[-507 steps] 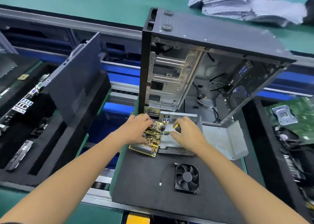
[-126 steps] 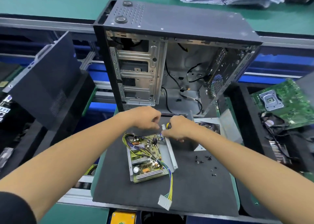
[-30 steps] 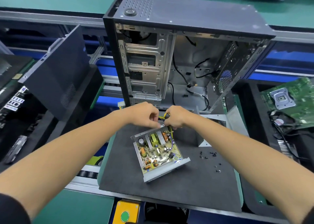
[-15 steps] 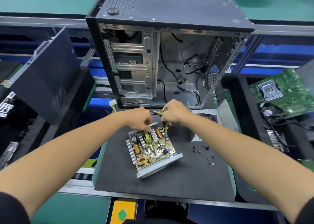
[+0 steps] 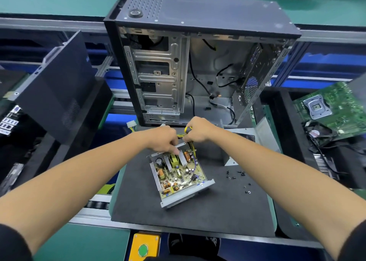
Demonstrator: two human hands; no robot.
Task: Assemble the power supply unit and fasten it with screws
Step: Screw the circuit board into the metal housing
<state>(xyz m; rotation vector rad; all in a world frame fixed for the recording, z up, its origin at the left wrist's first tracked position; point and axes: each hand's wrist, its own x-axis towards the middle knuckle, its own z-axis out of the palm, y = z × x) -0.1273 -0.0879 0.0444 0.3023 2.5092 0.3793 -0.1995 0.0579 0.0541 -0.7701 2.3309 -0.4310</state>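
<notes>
Open power supply tray (image 5: 179,178) lies on dark surface (image 5: 217,213) before computer case (image 5: 198,62). Left hand (image 5: 163,140) fingers pinch tray's far edge. Right hand (image 5: 198,131) fingers curl round yellow-handled screwdriver (image 5: 187,129). Loose screws (image 5: 237,176) lie right of tray.

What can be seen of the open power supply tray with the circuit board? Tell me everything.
The open grey metal power supply tray lies flat and skewed on the dark foam mat, lid off. Inside sits a yellow-green circuit board with copper coils, black capacitors and ribbed silver heat sinks. Its near wall is a bent flange; the far wall is perforated. Yellow wires leave the far end. The left hand rests fingers on its far edge; the right hand grips a yellow-handled screwdriver just beyond.
</notes>
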